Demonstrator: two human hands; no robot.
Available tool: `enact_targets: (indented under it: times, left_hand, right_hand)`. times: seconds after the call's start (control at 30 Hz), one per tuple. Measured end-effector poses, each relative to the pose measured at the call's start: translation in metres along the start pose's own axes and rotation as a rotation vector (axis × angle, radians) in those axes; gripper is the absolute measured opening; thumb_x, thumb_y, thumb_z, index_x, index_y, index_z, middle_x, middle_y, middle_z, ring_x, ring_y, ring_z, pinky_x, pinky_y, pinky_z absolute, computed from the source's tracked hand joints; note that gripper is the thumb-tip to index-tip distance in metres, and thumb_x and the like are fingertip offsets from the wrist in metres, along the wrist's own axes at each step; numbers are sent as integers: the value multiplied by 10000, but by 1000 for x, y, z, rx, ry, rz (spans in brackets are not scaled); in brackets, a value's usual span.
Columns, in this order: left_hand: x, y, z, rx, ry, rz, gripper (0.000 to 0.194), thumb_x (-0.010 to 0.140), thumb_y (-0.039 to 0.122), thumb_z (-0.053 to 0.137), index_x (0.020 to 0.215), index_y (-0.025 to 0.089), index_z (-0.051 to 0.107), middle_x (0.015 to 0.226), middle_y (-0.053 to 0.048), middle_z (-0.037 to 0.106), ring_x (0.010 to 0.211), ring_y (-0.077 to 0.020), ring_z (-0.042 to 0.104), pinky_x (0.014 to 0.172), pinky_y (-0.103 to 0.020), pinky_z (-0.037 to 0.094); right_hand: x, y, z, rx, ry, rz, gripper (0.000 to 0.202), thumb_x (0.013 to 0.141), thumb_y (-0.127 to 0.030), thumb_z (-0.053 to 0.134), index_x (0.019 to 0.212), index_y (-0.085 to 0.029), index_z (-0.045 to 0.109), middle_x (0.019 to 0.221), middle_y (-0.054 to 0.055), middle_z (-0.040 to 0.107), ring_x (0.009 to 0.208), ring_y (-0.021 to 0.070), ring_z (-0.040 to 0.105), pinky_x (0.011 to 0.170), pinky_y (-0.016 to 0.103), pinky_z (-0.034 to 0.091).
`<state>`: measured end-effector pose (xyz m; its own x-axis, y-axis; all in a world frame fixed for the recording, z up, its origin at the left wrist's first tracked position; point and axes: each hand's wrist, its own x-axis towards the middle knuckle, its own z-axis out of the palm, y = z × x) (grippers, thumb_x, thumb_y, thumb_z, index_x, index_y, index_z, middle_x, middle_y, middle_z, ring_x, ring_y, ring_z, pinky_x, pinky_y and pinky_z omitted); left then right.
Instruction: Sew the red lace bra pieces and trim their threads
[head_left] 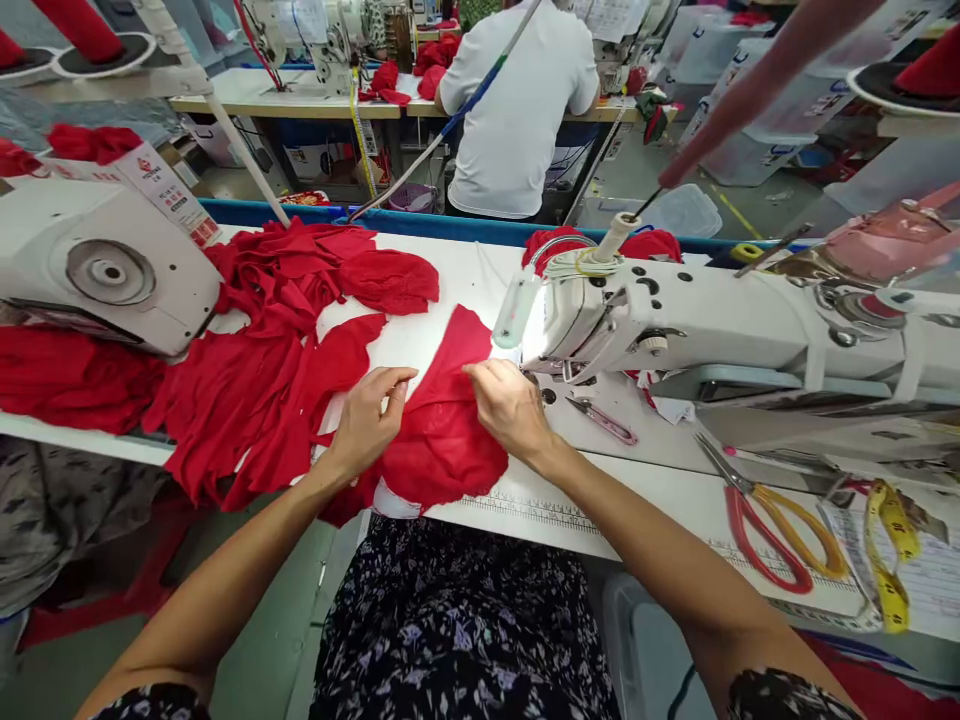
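Note:
A red fabric piece (450, 440) lies in front of me, its narrow end pointing away and its wide, rounded end at the table's front edge. My right hand (514, 408) pinches it near its right edge, beside the sewing machine's head (570, 325). Over its left edge, my left hand (371, 415) has thumb and index finger drawn together. Whatever these left fingers hold, if anything, is too small to tell. A bit of white material (397, 503) shows under the fabric's near edge. Left of my left hand spreads a heap of red fabric pieces (247, 385).
Thread snips (604, 420) lie right of the needle area. Scissors (769, 510) with red and yellow handles and a yellow tape measure (889, 555) are farther right. Another white machine (112, 265) stands at left. A person in a white shirt (517, 110) sits beyond the table.

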<state>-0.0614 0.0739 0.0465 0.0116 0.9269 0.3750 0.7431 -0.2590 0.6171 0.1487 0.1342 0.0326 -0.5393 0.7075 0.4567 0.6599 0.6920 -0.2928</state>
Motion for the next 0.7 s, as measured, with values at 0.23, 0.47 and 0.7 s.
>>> enact_targets:
  times: [0.23, 0.47, 0.7]
  left_hand:
    - [-8, 0, -2, 13, -71, 258, 224, 967, 158, 480, 1108, 202, 649, 1075, -64, 686, 1014, -184, 637, 911, -363, 543]
    - [21, 9, 26, 96, -213, 317, 220, 964, 134, 459, 1048, 184, 657, 1049, -69, 674, 984, -204, 625, 886, -378, 534]
    - [-6, 12, 17, 205, -108, 323, 198, 958, 156, 498, 1092, 192, 639, 1117, -82, 661, 1034, -224, 614, 892, -401, 518]
  right_hand:
    - [-59, 10, -32, -144, 37, 111, 259, 975, -152, 454, 1134, -211, 651, 998, 65, 694, 926, 208, 619, 772, 310, 454]
    - [-110, 80, -63, -569, -38, 259, 252, 979, -236, 457, 1055, -150, 682, 954, 132, 683, 907, 278, 598, 727, 368, 456]
    - [-90, 33, -58, -333, -196, 367, 231, 1006, -222, 347, 994, -188, 576, 761, 73, 702, 673, 216, 633, 580, 301, 350]
